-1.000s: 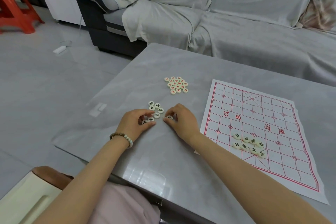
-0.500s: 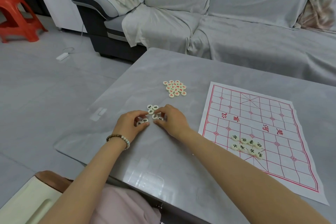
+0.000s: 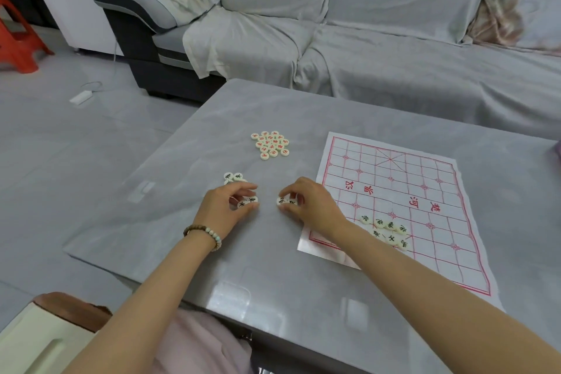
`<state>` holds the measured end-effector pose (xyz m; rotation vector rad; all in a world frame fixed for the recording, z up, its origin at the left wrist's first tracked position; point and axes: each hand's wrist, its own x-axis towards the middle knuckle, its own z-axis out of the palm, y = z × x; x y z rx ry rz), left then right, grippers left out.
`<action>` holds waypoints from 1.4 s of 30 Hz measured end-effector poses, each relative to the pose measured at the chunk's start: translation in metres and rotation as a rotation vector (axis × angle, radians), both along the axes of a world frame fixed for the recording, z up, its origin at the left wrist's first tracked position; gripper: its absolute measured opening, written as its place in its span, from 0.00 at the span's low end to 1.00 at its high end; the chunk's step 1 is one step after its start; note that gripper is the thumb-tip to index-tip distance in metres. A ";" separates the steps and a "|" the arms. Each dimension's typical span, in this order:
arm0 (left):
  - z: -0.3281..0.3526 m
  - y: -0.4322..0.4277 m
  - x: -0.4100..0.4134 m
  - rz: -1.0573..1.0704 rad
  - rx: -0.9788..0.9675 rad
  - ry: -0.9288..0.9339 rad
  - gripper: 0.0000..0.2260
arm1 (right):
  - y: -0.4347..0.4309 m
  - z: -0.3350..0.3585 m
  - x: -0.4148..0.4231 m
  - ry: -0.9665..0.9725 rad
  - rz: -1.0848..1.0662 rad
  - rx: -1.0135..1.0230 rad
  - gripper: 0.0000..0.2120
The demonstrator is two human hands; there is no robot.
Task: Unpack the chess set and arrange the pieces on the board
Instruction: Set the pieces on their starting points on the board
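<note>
Clerk: Step in hand?

Me: Gathering, as I judge it: black-marked discs off the table (image 3: 273,267), for carrying to the board (image 3: 394,179) at three o'clock of my hands.

Clerk: Left hand?

Me: Left hand (image 3: 226,208), beaded bracelet (image 3: 204,231) at the wrist. Fingers curled, thumb beneath. It pinches two black-marked discs (image 3: 247,202), faces up, low against the tabletop. Whether more lie under the palm I cannot tell.

Clerk: Right hand?

Me: Right hand (image 3: 311,206). Fingers curled likewise. Fingertips and thumb pinch a second pair (image 3: 285,201) of discs, near the board's left edge but off the sheet.

Clerk: Other stock?

Me: Loose discs (image 3: 233,177), black-marked, few, at eleven o'clock of the left hand, close by its fingers. Red-marked pile (image 3: 270,144) at twelve o'clock, well apart, untouched. Cluster (image 3: 385,229) on the board at four o'clock of the right hand, bunched, not set on crossings.

Clerk: Handling notes?

Me: Small loads, I think. Two per hand is plenty, since the discs look smooth and apt to slip. Lift and carry over the edge rather than slide, because the board is a thin creased sheet and would likely ruck or shift. Set each disc on a line crossing, never inside a square, face up, character readable. One hand could pin the sheet while the other places. Black on my near side, red pile for the far side afterwards.
</note>
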<state>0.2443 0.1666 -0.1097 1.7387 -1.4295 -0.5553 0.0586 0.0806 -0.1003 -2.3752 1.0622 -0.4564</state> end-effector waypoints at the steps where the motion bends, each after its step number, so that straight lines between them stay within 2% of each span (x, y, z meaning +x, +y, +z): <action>1: 0.003 -0.006 -0.012 -0.025 -0.007 0.002 0.13 | -0.001 0.005 -0.015 -0.031 -0.025 -0.009 0.09; 4: 0.013 -0.027 -0.054 -0.119 -0.009 0.026 0.13 | -0.009 0.016 -0.069 -0.095 -0.135 -0.001 0.09; 11: 0.018 -0.088 -0.150 -0.330 0.114 0.057 0.15 | -0.034 0.005 -0.182 -0.069 -0.393 0.142 0.07; 17: 0.007 -0.117 -0.177 -0.438 0.251 0.038 0.16 | -0.041 -0.004 -0.192 -0.051 -0.391 0.226 0.07; 21: 0.008 -0.118 -0.181 -0.494 0.283 0.025 0.16 | -0.043 -0.002 -0.191 -0.040 -0.311 0.263 0.06; 26: 0.010 -0.109 -0.165 -0.429 0.210 0.072 0.10 | -0.045 0.000 -0.192 -0.071 -0.320 0.256 0.09; 29: 0.017 -0.100 -0.128 -0.316 0.135 0.016 0.12 | -0.046 0.006 -0.175 -0.127 -0.322 0.201 0.07; 33: 0.010 -0.078 -0.046 -0.135 0.102 -0.219 0.15 | -0.045 0.014 -0.117 -0.162 -0.207 0.183 0.05; 35: 0.007 -0.064 -0.011 -0.043 0.086 -0.265 0.19 | -0.044 0.013 -0.080 -0.166 -0.158 0.198 0.05; 39: 0.000 -0.044 0.035 0.008 0.200 -0.232 0.30 | -0.037 0.008 -0.005 -0.085 -0.013 0.204 0.15; 42: -0.012 -0.036 0.057 -0.011 0.163 -0.205 0.28 | -0.030 -0.001 0.044 -0.047 0.087 0.205 0.22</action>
